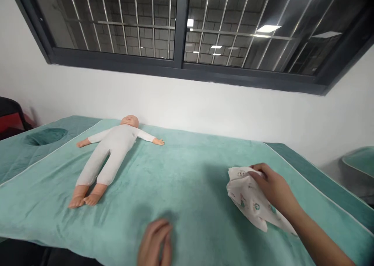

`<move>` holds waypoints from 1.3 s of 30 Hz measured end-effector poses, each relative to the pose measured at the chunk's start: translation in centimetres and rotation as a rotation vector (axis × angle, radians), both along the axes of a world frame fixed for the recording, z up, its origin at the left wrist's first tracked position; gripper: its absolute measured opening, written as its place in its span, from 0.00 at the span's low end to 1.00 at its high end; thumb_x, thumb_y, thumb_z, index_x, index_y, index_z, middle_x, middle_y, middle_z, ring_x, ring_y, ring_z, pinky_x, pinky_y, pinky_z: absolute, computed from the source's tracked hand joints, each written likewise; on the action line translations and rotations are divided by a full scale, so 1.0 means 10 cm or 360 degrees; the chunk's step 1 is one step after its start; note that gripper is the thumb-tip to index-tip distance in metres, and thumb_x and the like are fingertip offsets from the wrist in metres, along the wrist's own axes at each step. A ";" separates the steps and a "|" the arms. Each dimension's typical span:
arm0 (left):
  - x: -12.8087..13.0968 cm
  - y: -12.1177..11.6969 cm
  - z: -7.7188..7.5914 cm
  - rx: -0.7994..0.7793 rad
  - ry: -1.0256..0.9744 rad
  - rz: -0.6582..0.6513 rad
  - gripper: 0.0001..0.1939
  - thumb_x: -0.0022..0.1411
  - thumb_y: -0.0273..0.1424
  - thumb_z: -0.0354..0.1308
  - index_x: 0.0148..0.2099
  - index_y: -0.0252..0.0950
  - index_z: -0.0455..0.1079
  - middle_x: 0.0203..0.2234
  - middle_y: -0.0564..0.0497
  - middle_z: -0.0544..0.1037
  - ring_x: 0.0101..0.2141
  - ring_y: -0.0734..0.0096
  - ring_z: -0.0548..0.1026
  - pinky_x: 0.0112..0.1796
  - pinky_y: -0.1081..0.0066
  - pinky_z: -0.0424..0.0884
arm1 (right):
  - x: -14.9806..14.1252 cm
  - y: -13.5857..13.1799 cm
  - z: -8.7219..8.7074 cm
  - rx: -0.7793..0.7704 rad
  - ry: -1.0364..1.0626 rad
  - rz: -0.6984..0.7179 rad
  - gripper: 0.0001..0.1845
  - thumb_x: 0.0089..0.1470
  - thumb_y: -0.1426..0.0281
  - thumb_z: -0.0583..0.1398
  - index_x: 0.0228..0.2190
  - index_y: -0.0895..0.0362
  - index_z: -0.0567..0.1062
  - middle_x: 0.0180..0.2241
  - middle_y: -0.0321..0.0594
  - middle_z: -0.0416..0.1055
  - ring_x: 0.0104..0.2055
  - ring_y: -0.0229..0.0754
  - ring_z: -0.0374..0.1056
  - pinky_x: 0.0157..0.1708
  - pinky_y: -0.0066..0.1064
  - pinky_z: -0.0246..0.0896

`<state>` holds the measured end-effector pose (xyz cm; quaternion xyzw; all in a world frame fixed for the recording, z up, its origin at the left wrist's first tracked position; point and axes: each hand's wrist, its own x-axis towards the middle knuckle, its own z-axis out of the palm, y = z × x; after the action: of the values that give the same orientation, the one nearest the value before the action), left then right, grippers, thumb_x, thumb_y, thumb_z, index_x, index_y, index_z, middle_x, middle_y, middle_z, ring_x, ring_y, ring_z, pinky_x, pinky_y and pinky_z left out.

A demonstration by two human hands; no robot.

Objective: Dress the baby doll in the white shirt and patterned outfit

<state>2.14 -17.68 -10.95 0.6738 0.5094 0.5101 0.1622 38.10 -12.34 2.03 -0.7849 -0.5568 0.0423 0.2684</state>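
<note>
Head view: at four o'clock the right hand (274, 185) pinches a printed white cloth (244, 194) by its upper edge – the left hand (156, 240), blurred near half past six, curls loosely, fingers parted – while the doll (117, 142) lies toward eight.

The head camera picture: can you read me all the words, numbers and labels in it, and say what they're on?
No word, number, label, brand or sign can be read here.
Printed white cloth in the right hand: coloured little prints; some dark ones near the top are too small to tell whether they are letters.
Baby doll: a tiny mark on its white chest, too small to read.
</note>
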 end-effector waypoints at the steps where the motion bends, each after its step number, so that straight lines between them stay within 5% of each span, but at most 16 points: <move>1: 0.22 0.15 0.12 -0.0121 -0.0075 -0.0195 0.11 0.65 0.30 0.50 0.46 0.40 0.72 0.45 0.45 0.76 0.47 0.63 0.75 0.46 0.63 0.75 | -0.08 0.02 0.10 0.0143 0.0130 -0.0030 0.18 0.56 0.52 0.53 0.37 0.52 0.71 0.42 0.38 0.74 0.39 0.46 0.69 0.37 0.35 0.61; 3: 0.66 0.46 0.40 -0.0384 -0.0216 -0.0536 0.15 0.64 0.31 0.52 0.52 0.41 0.68 0.48 0.45 0.74 0.48 0.64 0.73 0.48 0.62 0.73 | -0.27 0.05 0.31 0.0426 0.0377 0.0036 0.17 0.55 0.53 0.56 0.35 0.53 0.70 0.39 0.39 0.74 0.39 0.44 0.69 0.38 0.34 0.62; 6: 1.21 0.86 0.80 -0.0500 -0.0480 -0.0924 0.33 0.54 0.35 0.64 0.61 0.39 0.61 0.58 0.43 0.67 0.54 0.60 0.69 0.53 0.62 0.68 | -0.54 0.08 0.60 0.0576 0.0798 0.0461 0.15 0.56 0.55 0.57 0.36 0.54 0.68 0.43 0.42 0.73 0.40 0.43 0.70 0.37 0.32 0.64; 9: 1.47 1.10 1.03 -0.0567 -0.0702 -0.1014 0.20 0.58 0.37 0.59 0.51 0.35 0.70 0.46 0.44 0.76 0.46 0.60 0.73 0.49 0.62 0.69 | -0.73 0.08 0.66 0.0616 0.0793 0.0764 0.12 0.58 0.58 0.56 0.39 0.53 0.68 0.53 0.42 0.68 0.50 0.44 0.67 0.45 0.36 0.65; 12: 1.42 1.25 1.10 -0.0631 -0.0973 -0.0801 0.15 0.62 0.38 0.53 0.44 0.35 0.73 0.41 0.47 0.79 0.43 0.61 0.75 0.46 0.65 0.69 | -0.78 -0.02 0.30 0.0532 0.0415 0.0649 0.32 0.53 0.59 0.61 0.57 0.49 0.59 0.63 0.43 0.53 0.65 0.48 0.52 0.61 0.44 0.52; 15: 1.18 1.36 1.13 -0.0831 -0.1191 -0.0562 0.17 0.59 0.41 0.56 0.42 0.33 0.74 0.37 0.46 0.80 0.40 0.60 0.76 0.44 0.66 0.70 | -0.77 -0.25 -0.32 -0.0045 0.0159 0.0639 0.48 0.46 0.63 0.64 0.64 0.51 0.50 0.65 0.45 0.51 0.65 0.51 0.50 0.62 0.45 0.52; 18: 0.93 1.46 1.22 -0.0911 -0.1392 -0.0617 0.23 0.55 0.45 0.62 0.46 0.33 0.74 0.38 0.45 0.80 0.40 0.59 0.77 0.45 0.64 0.70 | -0.75 -0.49 -0.76 -0.0395 -0.0064 0.0550 0.35 0.48 0.66 0.60 0.58 0.51 0.61 0.59 0.44 0.61 0.59 0.52 0.60 0.57 0.45 0.58; 21: 0.76 1.51 1.35 -0.0867 -0.1601 -0.0771 0.26 0.54 0.44 0.64 0.52 0.35 0.71 0.43 0.43 0.79 0.43 0.60 0.77 0.47 0.65 0.70 | -0.67 -0.62 -0.85 -0.0413 -0.0186 0.0506 0.16 0.56 0.66 0.53 0.46 0.52 0.70 0.46 0.43 0.71 0.42 0.45 0.71 0.41 0.36 0.65; 24: 0.65 1.51 1.49 -0.0842 -0.1630 -0.0864 0.25 0.53 0.41 0.66 0.50 0.34 0.71 0.42 0.44 0.79 0.42 0.62 0.76 0.46 0.67 0.69 | -0.37 -0.61 -0.73 -0.0337 -0.0331 0.0574 0.11 0.59 0.66 0.50 0.37 0.52 0.72 0.38 0.39 0.72 0.33 0.39 0.71 0.32 0.30 0.62; 27: 0.49 1.49 1.61 -0.0841 -0.1444 -0.0938 0.17 0.52 0.38 0.66 0.43 0.35 0.73 0.34 0.51 0.77 0.37 0.68 0.74 0.41 0.72 0.68 | 0.17 -0.47 -0.58 -0.0433 -0.0526 0.0392 0.14 0.61 0.64 0.48 0.38 0.53 0.72 0.39 0.42 0.72 0.32 0.41 0.70 0.28 0.30 0.60; 31: 0.20 1.47 1.83 -0.0882 -0.0901 -0.1173 0.07 0.50 0.29 0.64 0.31 0.34 0.70 0.25 0.57 0.68 0.29 0.76 0.68 0.31 0.77 0.62 | 0.61 -0.19 -0.30 -0.0749 -0.0747 0.0132 0.17 0.57 0.68 0.51 0.44 0.58 0.73 0.47 0.53 0.70 0.46 0.57 0.70 0.41 0.45 0.64; 34: 0.05 1.45 2.06 -0.0965 -0.0390 -0.1511 0.06 0.52 0.29 0.64 0.31 0.35 0.68 0.25 0.57 0.65 0.28 0.76 0.65 0.30 0.77 0.59 | 0.25 0.02 0.08 -0.0493 -0.0215 0.0542 0.26 0.57 0.59 0.55 0.56 0.49 0.65 0.61 0.45 0.58 0.58 0.53 0.61 0.54 0.44 0.61; 37: 0.00 1.38 2.24 -0.1088 -0.0088 -0.1784 0.09 0.55 0.33 0.64 0.33 0.35 0.69 0.24 0.57 0.66 0.27 0.77 0.65 0.29 0.77 0.59 | -0.52 0.19 0.52 -0.0232 0.0605 0.1129 0.30 0.57 0.55 0.57 0.60 0.43 0.59 0.64 0.38 0.53 0.63 0.47 0.56 0.58 0.39 0.59; 39: -0.04 1.32 2.32 -0.1096 -0.0051 -0.1864 0.09 0.56 0.35 0.63 0.35 0.35 0.69 0.25 0.56 0.68 0.28 0.77 0.66 0.30 0.77 0.60 | -1.02 0.29 0.76 -0.0110 0.0868 0.1497 0.31 0.53 0.58 0.62 0.58 0.44 0.62 0.62 0.37 0.55 0.62 0.44 0.56 0.60 0.37 0.56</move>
<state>1.76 -4.43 12.22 0.7408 0.1913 0.1566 0.6246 27.95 -9.47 9.65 -0.4200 -0.7564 0.3781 0.3293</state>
